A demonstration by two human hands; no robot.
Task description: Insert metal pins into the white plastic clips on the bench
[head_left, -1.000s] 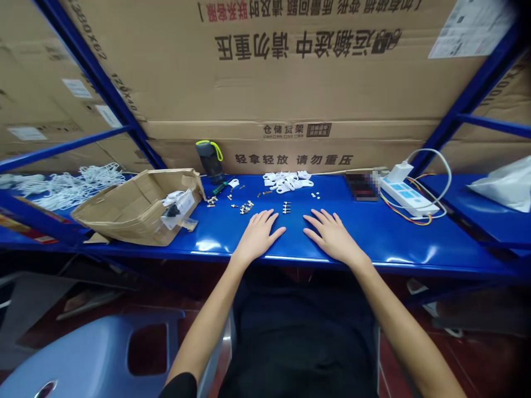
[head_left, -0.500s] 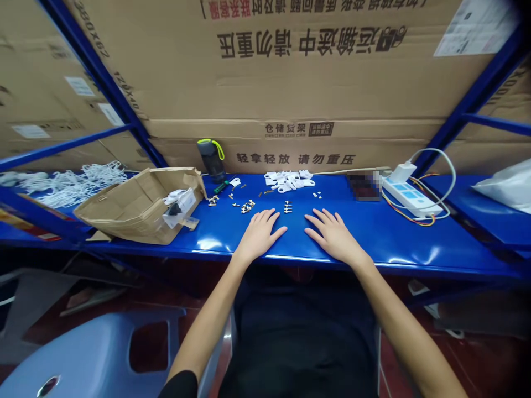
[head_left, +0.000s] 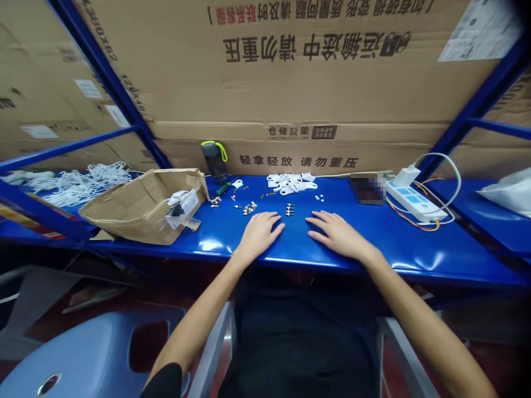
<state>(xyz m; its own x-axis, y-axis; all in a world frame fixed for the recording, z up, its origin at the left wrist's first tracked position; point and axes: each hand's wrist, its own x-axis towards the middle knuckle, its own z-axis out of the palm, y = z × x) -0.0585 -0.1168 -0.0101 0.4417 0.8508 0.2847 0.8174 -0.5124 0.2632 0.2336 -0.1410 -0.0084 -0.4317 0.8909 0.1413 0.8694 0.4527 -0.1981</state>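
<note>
My left hand (head_left: 258, 236) lies flat on the blue table (head_left: 373, 221), fingers extended and holding nothing. My right hand (head_left: 338, 235) rests palm down to the right, also with its fingers apart. Between and just beyond them stands a short column of small pins (head_left: 290, 209). A loose cluster of small brass and white parts (head_left: 250, 208) lies just beyond my left fingertips, with another little group (head_left: 215, 202) farther left. Farther back is a pile of white plastic pieces (head_left: 291, 182). A few tiny white bits (head_left: 319, 198) lie beyond my right hand.
An open cardboard box (head_left: 124, 213) with bags inside stands at the left, near a dark bottle (head_left: 215, 163) and white cords (head_left: 89, 182). At the right are a dark tray (head_left: 367, 189) and a power strip (head_left: 417, 202) with cables. Cardboard stands behind.
The view has shifted slightly. My right hand has turned a little, its fingers pointing more to the left, and the right forearm has swung outward. The objects on the table look unchanged.
</note>
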